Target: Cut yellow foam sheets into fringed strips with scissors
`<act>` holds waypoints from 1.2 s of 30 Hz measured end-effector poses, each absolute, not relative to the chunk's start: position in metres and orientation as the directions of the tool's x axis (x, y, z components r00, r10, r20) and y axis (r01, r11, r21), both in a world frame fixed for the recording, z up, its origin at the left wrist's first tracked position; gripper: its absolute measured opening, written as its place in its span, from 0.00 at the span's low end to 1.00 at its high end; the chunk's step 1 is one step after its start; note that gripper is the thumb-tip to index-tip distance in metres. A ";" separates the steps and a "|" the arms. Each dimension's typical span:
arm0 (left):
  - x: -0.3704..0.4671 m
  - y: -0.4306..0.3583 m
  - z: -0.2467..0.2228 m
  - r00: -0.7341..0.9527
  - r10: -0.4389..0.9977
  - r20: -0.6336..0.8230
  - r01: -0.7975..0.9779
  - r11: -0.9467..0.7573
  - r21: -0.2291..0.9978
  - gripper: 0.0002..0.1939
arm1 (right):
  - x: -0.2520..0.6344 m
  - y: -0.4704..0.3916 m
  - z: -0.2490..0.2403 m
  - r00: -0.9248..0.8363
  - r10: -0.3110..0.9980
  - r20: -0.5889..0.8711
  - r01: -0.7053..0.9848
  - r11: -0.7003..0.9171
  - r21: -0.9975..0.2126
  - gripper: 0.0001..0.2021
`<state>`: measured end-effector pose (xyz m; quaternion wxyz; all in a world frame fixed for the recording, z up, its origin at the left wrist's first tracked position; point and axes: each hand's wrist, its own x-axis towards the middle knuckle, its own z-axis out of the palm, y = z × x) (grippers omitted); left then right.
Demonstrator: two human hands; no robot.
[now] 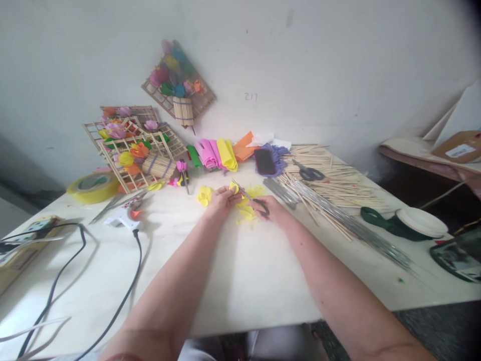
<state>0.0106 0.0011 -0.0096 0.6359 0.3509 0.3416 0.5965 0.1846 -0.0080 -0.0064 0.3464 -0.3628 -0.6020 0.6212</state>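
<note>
Left hand (221,200): pinched the yellow piece (233,188) at its fingertips.
Right hand (274,210): grasped dark-handled scissors (260,202).
Yellow piece: stood up from the left fingertips, beside the blades; contact could not be told.
Yellow scraps (247,213): lay on the desk (259,286), between the hands.

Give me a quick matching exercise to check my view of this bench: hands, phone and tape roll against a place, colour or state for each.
1. Left hand
2. Right hand
3. Phone
4. Tape roll

A. holds scissors
B. yellow, on the left part of the table
C. holds a small yellow piece
D. lies on purple material

Pairs: 1-C, 2-A, 3-D, 4-B
</note>
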 end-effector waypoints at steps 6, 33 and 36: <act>0.013 -0.003 -0.006 0.118 0.993 0.003 -0.509 0.058 0.859 0.08 | 0.184 -0.009 -0.004 -0.500 0.865 -0.033 -0.013 -0.045 -0.999 0.15; 0.012 -0.001 -0.006 0.043 0.999 -0.020 -0.545 0.041 0.837 0.08 | 0.183 -0.010 -0.004 -0.484 0.875 0.007 0.003 0.010 -1.000 0.14; 0.012 -0.002 -0.005 0.038 0.999 -0.028 -0.552 0.045 0.832 0.07 | 0.183 -0.010 -0.005 -0.485 0.875 0.006 -0.010 0.002 -1.000 0.15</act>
